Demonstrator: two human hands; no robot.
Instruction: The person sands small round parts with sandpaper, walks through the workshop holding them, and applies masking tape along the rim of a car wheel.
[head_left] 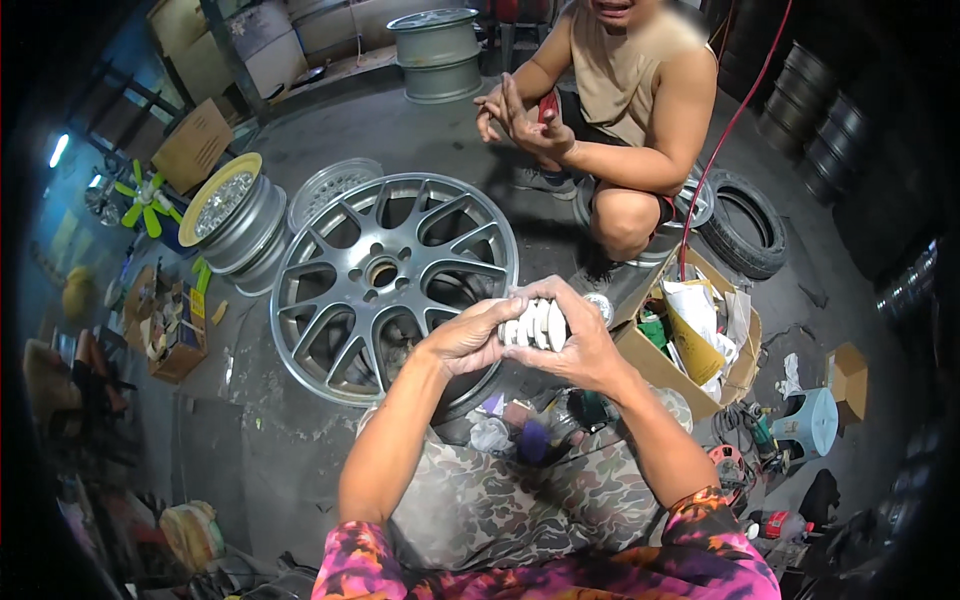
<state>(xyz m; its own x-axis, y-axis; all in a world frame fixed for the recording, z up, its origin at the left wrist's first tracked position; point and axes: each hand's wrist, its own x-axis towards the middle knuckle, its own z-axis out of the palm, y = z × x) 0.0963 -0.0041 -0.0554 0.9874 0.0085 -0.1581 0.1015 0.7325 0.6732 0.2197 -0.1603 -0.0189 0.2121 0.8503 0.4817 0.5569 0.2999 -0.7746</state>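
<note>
Head view: both forearms enter from the lower edge and converge at frame centre, elbows apart, wrists bent inward. The left hand (468, 338) and the right hand (578, 345) face each other with fingers curled, jointly clasping a stack of white discs (534, 324); the left fingers close over the stack's left end, while the right fingers wrap its top and right side. The discs stand on edge, side by side, held above the near rim of a grey multi-spoke alloy wheel (390, 275), which lies flat on the concrete floor (260, 440). Below the hands, the person's camouflage-patterned lap (500, 505) shows, with small items of unclear kind just beyond it. Right of the hands stands an open cardboard box (665, 370) filled with papers and cans. Beyond the wheel, another person (625, 110) squats with hands raised together. A yellow-rimmed wheel (235, 215) lies at the left, a tyre (745, 225) at the right.
</note>
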